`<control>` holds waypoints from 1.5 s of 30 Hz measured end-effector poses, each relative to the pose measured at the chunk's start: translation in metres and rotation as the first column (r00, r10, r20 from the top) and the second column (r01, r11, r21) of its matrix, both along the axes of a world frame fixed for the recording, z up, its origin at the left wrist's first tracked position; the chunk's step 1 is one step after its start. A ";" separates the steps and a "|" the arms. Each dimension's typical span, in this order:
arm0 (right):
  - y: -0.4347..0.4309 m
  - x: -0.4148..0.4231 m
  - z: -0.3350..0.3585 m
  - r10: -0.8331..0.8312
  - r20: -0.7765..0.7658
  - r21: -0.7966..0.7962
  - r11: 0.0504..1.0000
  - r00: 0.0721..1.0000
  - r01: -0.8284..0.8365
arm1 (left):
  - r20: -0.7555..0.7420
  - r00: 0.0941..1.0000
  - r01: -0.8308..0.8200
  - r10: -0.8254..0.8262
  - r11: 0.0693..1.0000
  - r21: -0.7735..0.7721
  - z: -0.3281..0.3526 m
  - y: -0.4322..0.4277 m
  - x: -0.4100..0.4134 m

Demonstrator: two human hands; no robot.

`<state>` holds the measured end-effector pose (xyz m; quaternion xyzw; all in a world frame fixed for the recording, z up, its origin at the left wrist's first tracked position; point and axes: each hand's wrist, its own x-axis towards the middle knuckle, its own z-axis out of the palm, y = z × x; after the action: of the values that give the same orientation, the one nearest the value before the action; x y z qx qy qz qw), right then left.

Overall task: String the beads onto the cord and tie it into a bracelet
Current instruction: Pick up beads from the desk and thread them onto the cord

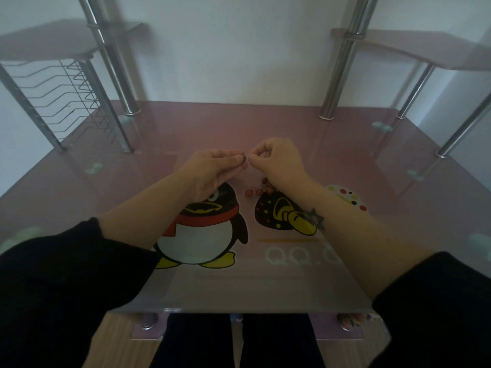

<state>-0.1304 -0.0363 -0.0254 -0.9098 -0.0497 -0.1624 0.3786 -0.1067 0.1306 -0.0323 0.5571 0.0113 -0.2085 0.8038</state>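
Home: pink cartoon-printed desk (345,144)

The cord is too thin to see, and the right hand (279,160) hides some of the red beads (259,188).

Pale lettering "QQ." (288,256) printed on pink glass desk top (265,123), just below line under cartoon figures; further characters hidden by right forearm (372,235). No other legible text.

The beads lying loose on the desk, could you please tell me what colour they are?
Reddish brown beads, clearest in the head view.
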 end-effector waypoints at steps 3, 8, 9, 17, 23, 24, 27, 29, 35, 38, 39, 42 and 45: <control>0.001 0.000 0.000 0.008 0.002 -0.003 1.000 1.000 -0.008 | 0.005 1.000 0.005 -0.005 1.000 0.015 0.001 -0.001 -0.001; 0.000 -0.002 0.002 0.021 0.022 0.007 1.000 1.000 -0.021 | 0.005 1.000 0.004 -0.004 1.000 0.025 0.002 0.000 -0.001; -0.001 -0.002 0.002 0.023 0.029 0.013 1.000 0.999 -0.023 | 0.008 1.000 0.005 -0.005 1.000 0.029 0.002 0.000 -0.002; -0.004 -0.005 0.003 0.075 0.026 0.073 0.994 0.997 -0.076 | 0.025 0.999 0.026 -0.028 0.998 0.049 0.002 -0.001 -0.003; -0.003 -0.004 0.000 0.078 0.028 0.105 0.991 0.997 -0.080 | 0.027 1.000 -0.006 0.005 0.999 0.054 0.004 0.000 -0.005; -0.003 -0.004 0.000 0.080 0.026 0.119 0.989 0.996 -0.083 | 0.024 1.000 -0.019 0.017 0.998 0.055 0.004 -0.001 -0.006; -0.005 -0.004 -0.001 0.083 0.014 0.109 0.990 0.996 -0.084 | 0.024 0.998 -0.059 0.057 0.996 0.073 0.005 -0.003 -0.006; -0.005 -0.004 -0.001 0.087 0.002 0.091 0.992 0.996 -0.087 | 0.031 0.997 -0.079 0.077 0.993 0.091 0.005 -0.005 -0.006; -0.006 -0.004 0.002 0.108 -0.023 0.061 0.992 0.994 -0.107 | 0.068 0.994 -0.093 0.086 0.990 0.110 0.004 -0.007 -0.006; -0.009 -0.003 0.001 0.102 -0.017 0.026 0.994 0.995 -0.102 | 0.106 0.992 -0.090 0.074 0.983 0.162 0.007 -0.009 -0.009; -0.009 -0.002 0.000 0.091 -0.021 0.004 0.996 0.996 -0.091 | 0.115 0.991 -0.088 0.068 0.981 0.175 0.008 -0.010 -0.010; -0.011 0.000 -0.001 0.031 -0.039 -0.079 0.996 0.999 -0.034 | 0.138 0.988 -0.103 0.073 0.970 0.219 0.010 -0.011 -0.011; -0.013 0.002 -0.003 -0.006 -0.049 -0.166 0.986 0.999 -0.002 | 0.158 0.984 -0.120 0.080 0.958 0.259 0.011 -0.011 -0.011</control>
<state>-0.1282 -0.0495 -0.0286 -0.9419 -0.0529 -0.1356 0.3026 -0.1182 0.1198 -0.0213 0.6730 0.0085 -0.1227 0.7294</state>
